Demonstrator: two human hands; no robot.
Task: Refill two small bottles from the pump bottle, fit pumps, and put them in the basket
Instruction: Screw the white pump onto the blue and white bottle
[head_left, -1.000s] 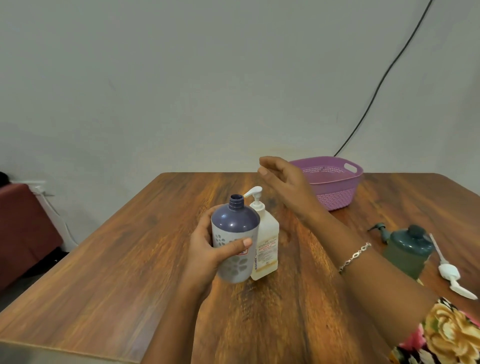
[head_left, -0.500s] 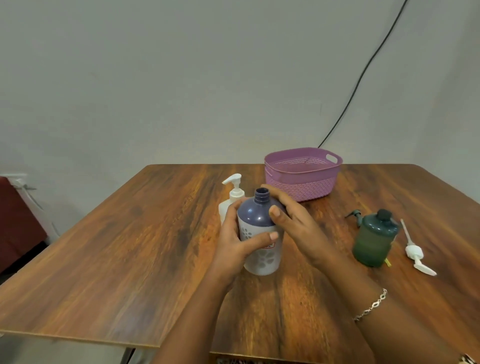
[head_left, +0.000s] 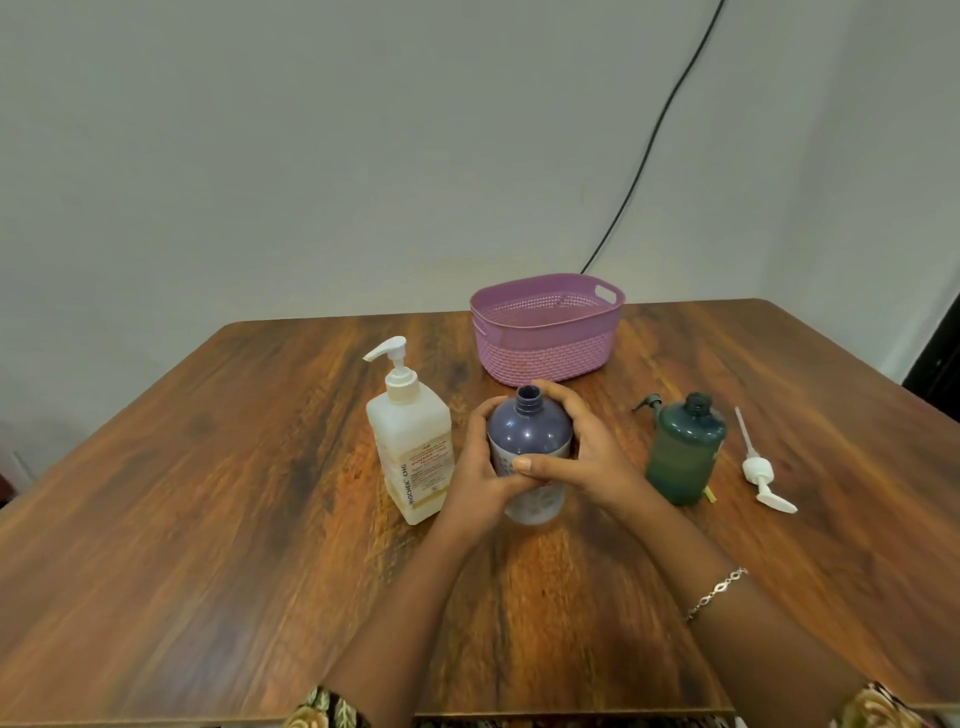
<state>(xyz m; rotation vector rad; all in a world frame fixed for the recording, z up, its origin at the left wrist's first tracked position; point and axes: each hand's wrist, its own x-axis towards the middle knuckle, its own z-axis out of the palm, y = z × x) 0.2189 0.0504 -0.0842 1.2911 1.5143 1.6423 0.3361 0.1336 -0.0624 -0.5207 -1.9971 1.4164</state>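
Note:
A purple small bottle (head_left: 527, 431) with an open neck stands upright on the wooden table (head_left: 208, 519). My left hand (head_left: 475, 478) grips its left side and my right hand (head_left: 582, 452) wraps its right side and back. Just left of it stands the white pump bottle (head_left: 410, 447) with its pump fitted. To the right stands a green small bottle (head_left: 683, 452), its neck open. A dark pump (head_left: 647, 402) lies behind it and a white pump (head_left: 761, 475) lies to its right. The pink basket (head_left: 545, 332) sits behind, with nothing seen inside.
A black cable (head_left: 654, 130) runs down the wall behind the basket. The table's front edge is near my forearms and its right edge lies beyond the white pump.
My right hand came down from above the pump bottle and closed round the purple bottle. The purple bottle shifted to the right of the pump bottle and now stands on the table.

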